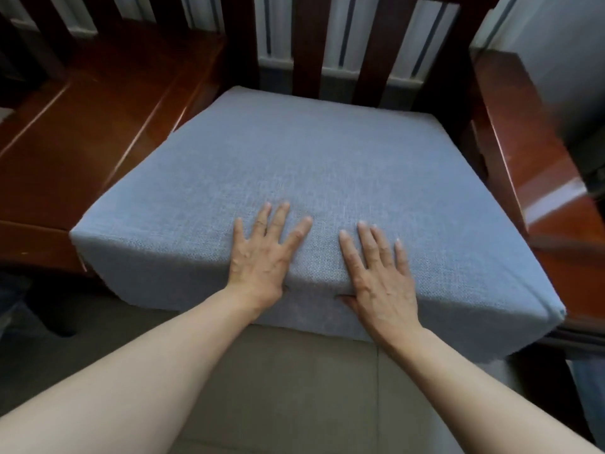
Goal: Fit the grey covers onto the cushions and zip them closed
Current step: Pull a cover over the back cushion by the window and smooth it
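1. Forearms enter from the bottom edge, nearest the camera, and reach up to a covered cushion (314, 178) lying on the seat of a dark wooden chair (537, 178).
2. Left hand (265, 257): fingers straight and spread, flat on the top face by the near edge; the thumb drops over the edge onto the front side. It presses and grasps nothing.
3. Right hand (379, 276): same posture, fingers flat on top, thumb tucked against the front side. Released, pressing only.
4. Grey cover (458, 224): fully over the cushion, cloth smooth across the top, corners filled. No bare foam shows.
5. Zip: not visible on any face in view; cannot tell whether it is closed or which side carries it.
6. Cushion position: near edge overhangs the seat front above a pale tiled floor (278, 371); far edge sits close to the slatted chair back (370, 44).
7. Step in hand (judgement): seating or smoothing a finished cushion rather than fitting the cover.
8. Next move (judgement): likely a push toward the chair back until the near edge sits flush, with even pressure from both hands so it does not skew. A second bare seat (82, 132) to the left suggests another cushion may follow.
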`<action>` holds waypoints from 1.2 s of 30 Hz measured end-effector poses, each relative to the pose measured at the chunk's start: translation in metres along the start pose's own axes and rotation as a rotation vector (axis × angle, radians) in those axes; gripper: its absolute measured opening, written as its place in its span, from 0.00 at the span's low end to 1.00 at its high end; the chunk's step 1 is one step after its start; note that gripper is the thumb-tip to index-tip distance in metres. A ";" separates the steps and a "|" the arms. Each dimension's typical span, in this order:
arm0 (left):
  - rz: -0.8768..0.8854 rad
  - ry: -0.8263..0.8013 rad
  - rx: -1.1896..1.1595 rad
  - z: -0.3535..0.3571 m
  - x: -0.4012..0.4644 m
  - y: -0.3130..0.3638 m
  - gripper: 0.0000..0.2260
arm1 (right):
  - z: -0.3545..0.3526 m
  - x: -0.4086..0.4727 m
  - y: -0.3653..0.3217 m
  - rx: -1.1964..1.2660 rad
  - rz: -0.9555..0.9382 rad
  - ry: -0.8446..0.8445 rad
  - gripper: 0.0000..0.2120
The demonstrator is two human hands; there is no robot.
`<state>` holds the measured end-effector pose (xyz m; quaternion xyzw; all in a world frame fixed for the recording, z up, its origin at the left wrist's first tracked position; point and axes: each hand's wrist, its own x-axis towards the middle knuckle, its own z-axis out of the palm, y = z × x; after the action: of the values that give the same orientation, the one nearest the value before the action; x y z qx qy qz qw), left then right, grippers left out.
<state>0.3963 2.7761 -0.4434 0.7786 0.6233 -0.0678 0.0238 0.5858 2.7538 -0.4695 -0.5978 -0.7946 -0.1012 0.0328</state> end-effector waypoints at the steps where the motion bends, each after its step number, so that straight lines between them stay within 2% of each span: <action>1: 0.000 -0.026 -0.005 0.006 -0.001 0.002 0.48 | 0.009 -0.005 -0.004 0.001 0.008 0.002 0.53; 2: 0.005 -0.047 -0.003 0.014 -0.002 0.004 0.48 | 0.017 -0.010 -0.009 0.006 0.019 0.015 0.50; 5: 0.032 -0.100 0.040 0.039 -0.003 0.009 0.46 | 0.046 -0.022 -0.018 0.053 0.023 0.084 0.31; 10: 0.070 -0.228 0.091 0.096 -0.008 0.010 0.42 | 0.098 -0.051 -0.014 0.062 -0.039 -0.038 0.31; 15: -0.016 -0.301 0.081 0.136 0.002 0.015 0.40 | 0.138 -0.047 -0.013 0.072 0.100 -0.211 0.28; 17: 0.001 -0.329 0.042 0.142 0.002 0.015 0.41 | 0.139 -0.050 -0.015 0.118 0.079 -0.269 0.31; 19: 0.048 -0.278 -0.092 0.144 0.003 0.010 0.41 | 0.134 -0.054 -0.014 0.203 0.086 -0.350 0.39; 22: 0.120 -0.024 -0.289 0.139 0.025 0.015 0.29 | 0.124 -0.028 -0.005 0.321 0.179 -0.226 0.32; 25: -0.022 -0.004 -0.396 0.133 0.067 0.040 0.25 | 0.130 0.011 0.010 0.360 0.304 -0.206 0.29; 29: 0.008 -0.073 -0.325 0.160 0.085 0.076 0.26 | 0.160 -0.002 0.033 0.305 0.435 -0.242 0.31; 33: 0.231 0.078 -0.217 0.185 0.054 0.076 0.27 | 0.167 -0.060 0.049 0.236 0.749 -0.190 0.38; 35: 0.374 0.096 -0.177 0.193 0.040 0.066 0.28 | 0.165 -0.075 0.053 0.220 0.812 -0.190 0.38; 36: 0.389 0.094 -0.167 0.196 0.035 0.056 0.28 | 0.163 -0.075 0.052 0.209 0.810 -0.211 0.38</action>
<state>0.4437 2.7737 -0.6446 0.8819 0.4652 0.0264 0.0720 0.6680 2.7293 -0.6359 -0.8621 -0.5006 0.0623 0.0488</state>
